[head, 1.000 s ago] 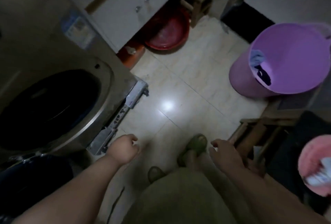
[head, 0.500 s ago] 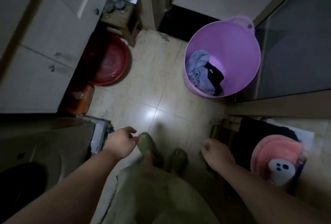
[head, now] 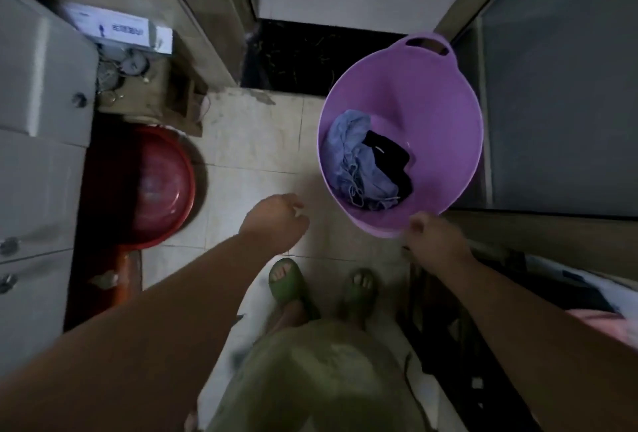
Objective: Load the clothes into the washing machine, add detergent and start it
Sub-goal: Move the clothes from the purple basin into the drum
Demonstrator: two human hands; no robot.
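A purple laundry tub (head: 445, 114) stands on the tiled floor at upper right. Inside it lie a blue-grey garment (head: 352, 159) and a black garment (head: 392, 155). My right hand (head: 436, 242) hovers at the tub's near rim, fingers loosely curled and holding nothing. My left hand (head: 276, 221) hangs over the floor to the left of the tub, fingers loosely curled and empty. The washing machine is out of view.
A red basin (head: 145, 190) sits on the floor at left under white cabinets (head: 38, 169). A small wooden stool (head: 152, 93) with clutter and a white box stands behind it. A dark rack (head: 448, 321) is at my right; a glass door is beyond the tub.
The view has swung right, away from the washing machine, which has left the frame. The purple tub is now closer, and both hands have moved forward toward it.
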